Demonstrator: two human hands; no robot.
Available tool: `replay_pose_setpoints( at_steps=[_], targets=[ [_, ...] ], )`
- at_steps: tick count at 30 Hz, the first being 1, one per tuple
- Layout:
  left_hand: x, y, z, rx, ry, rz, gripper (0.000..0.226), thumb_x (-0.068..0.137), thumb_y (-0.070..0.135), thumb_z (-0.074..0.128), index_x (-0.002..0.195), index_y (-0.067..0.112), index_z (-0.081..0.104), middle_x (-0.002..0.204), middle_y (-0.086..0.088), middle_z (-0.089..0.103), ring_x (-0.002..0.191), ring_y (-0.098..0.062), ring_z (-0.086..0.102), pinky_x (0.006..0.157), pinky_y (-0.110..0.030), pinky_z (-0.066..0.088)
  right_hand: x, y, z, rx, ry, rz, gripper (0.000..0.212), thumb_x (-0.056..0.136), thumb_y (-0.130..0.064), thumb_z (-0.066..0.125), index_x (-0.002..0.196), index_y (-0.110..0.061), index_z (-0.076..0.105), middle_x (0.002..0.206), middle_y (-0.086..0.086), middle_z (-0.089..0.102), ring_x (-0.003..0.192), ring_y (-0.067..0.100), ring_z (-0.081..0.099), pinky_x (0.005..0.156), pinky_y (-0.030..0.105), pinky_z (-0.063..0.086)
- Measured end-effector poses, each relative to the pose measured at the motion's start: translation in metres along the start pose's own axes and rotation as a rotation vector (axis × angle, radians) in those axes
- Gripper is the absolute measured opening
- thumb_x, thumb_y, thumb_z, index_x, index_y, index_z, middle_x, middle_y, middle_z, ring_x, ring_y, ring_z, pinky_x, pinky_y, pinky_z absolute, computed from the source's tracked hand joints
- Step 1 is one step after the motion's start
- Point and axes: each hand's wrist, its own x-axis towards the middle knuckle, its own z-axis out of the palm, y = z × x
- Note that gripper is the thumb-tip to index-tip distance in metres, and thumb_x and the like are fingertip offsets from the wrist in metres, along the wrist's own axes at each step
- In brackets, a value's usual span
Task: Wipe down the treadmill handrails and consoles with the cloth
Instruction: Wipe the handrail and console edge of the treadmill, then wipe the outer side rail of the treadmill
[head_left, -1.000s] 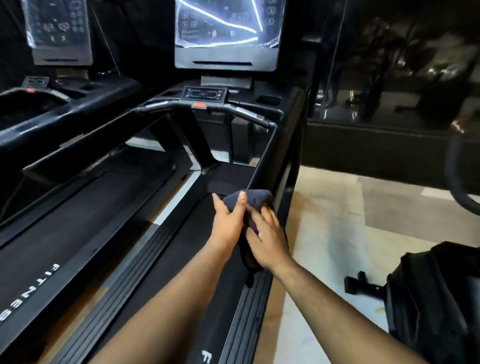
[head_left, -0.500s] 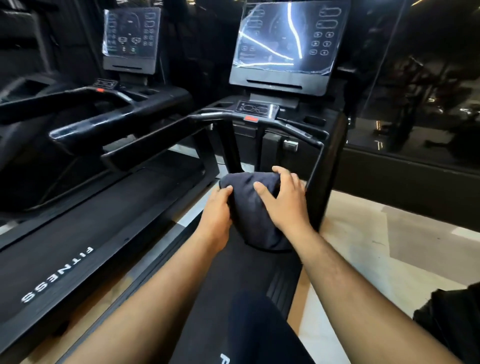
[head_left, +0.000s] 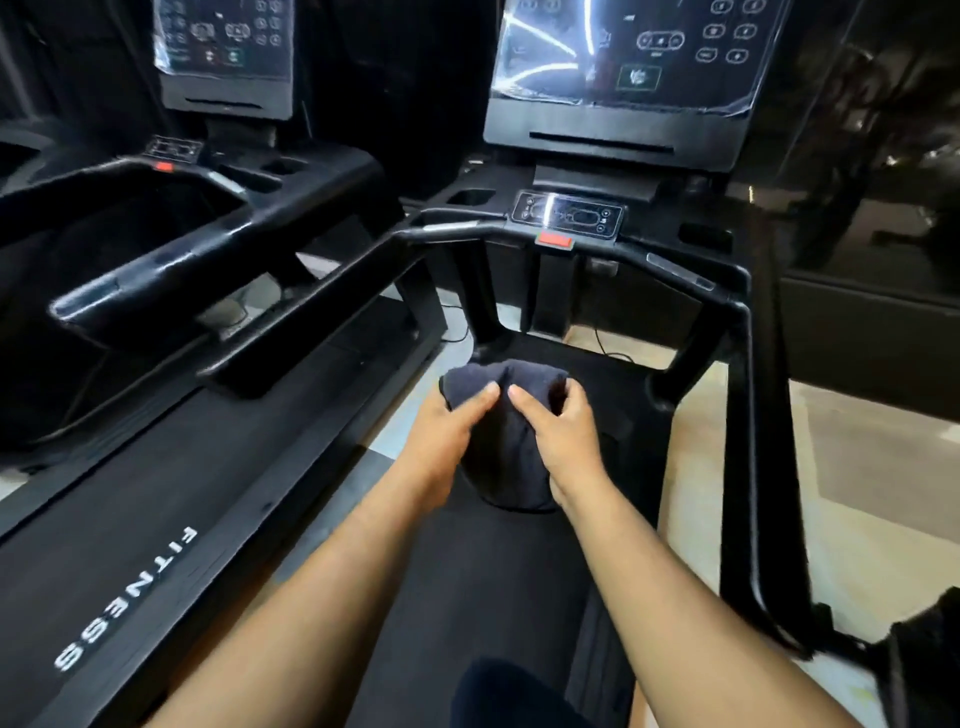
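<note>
A dark grey cloth (head_left: 506, 431) hangs bunched between my two hands above the treadmill belt (head_left: 498, 571). My left hand (head_left: 447, 441) grips its left side, thumb on top. My right hand (head_left: 558, 436) grips its right side, fingers curled over the fabric. Ahead stands the treadmill's console (head_left: 623, 78) with a plastic-covered screen. Below it sit a small control panel (head_left: 569, 215) and a red stop button (head_left: 555, 240). The front handrail (head_left: 457, 228) runs across, and the right handrail (head_left: 748, 415) slopes down toward me.
A second treadmill (head_left: 130, 545) with its own console (head_left: 226, 52) and handrail (head_left: 171, 275) stands at the left. Pale floor (head_left: 857, 467) lies to the right, below a dark glass wall (head_left: 883, 156). A black bag (head_left: 924, 665) sits at the lower right.
My view has swung onto the right treadmill, now facing its console. Both hands moved the cloth from the right side rail to the middle above the belt and hold it bunched.
</note>
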Motion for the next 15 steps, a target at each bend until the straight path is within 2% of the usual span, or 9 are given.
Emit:
replay_pose_setpoints(
  at_steps=[3,6,10,12,15],
  targets=[
    [0.028,0.032,-0.009,0.088,-0.047,-0.028,0.036,0.082,0.041,0.078,0.109,0.018,0.076,0.107,-0.003,0.079,0.109,-0.021,0.072,0.104,-0.053,0.053,0.024,-0.023,0.010,-0.101,0.052,0.001,0.041,0.083,-0.035,0.085,0.114,-0.023,0.060,0.116,-0.009,0.068,0.112,0.006,0.064,0.095,0.026,0.051],
    [0.049,0.056,-0.015,0.161,-0.045,-0.028,0.021,0.091,0.035,0.075,0.107,0.020,0.074,0.104,0.004,0.078,0.109,-0.015,0.071,0.103,-0.048,0.054,0.038,-0.040,0.009,-0.201,0.092,0.011,0.045,0.083,-0.040,0.084,0.112,-0.019,0.057,0.116,-0.006,0.067,0.111,0.007,0.062,0.096,0.029,0.050],
    [0.058,0.073,-0.010,0.219,-0.100,-0.052,0.018,0.092,0.043,0.070,0.103,0.028,0.070,0.105,0.008,0.077,0.106,-0.009,0.070,0.099,-0.041,0.055,0.032,-0.056,0.003,-0.273,0.129,0.009,0.043,0.082,-0.042,0.083,0.109,-0.023,0.055,0.111,-0.006,0.068,0.106,0.010,0.065,0.097,0.039,0.054],
    [0.058,0.081,-0.002,0.249,-0.123,-0.052,0.016,0.095,0.041,0.068,0.101,0.026,0.068,0.102,0.006,0.075,0.101,-0.008,0.070,0.091,-0.033,0.055,0.024,-0.065,-0.002,-0.273,0.156,0.038,0.042,0.084,-0.041,0.082,0.112,-0.026,0.054,0.113,-0.009,0.068,0.109,0.007,0.064,0.099,0.039,0.053],
    [0.058,0.085,0.012,0.241,-0.163,-0.068,0.018,0.101,0.035,0.063,0.107,0.019,0.063,0.105,0.003,0.073,0.100,-0.006,0.069,0.080,-0.018,0.052,0.012,-0.067,-0.011,-0.249,0.119,0.102,0.055,0.076,-0.048,0.084,0.120,-0.033,0.054,0.121,-0.015,0.067,0.116,0.003,0.063,0.104,0.039,0.052]
  ],
)
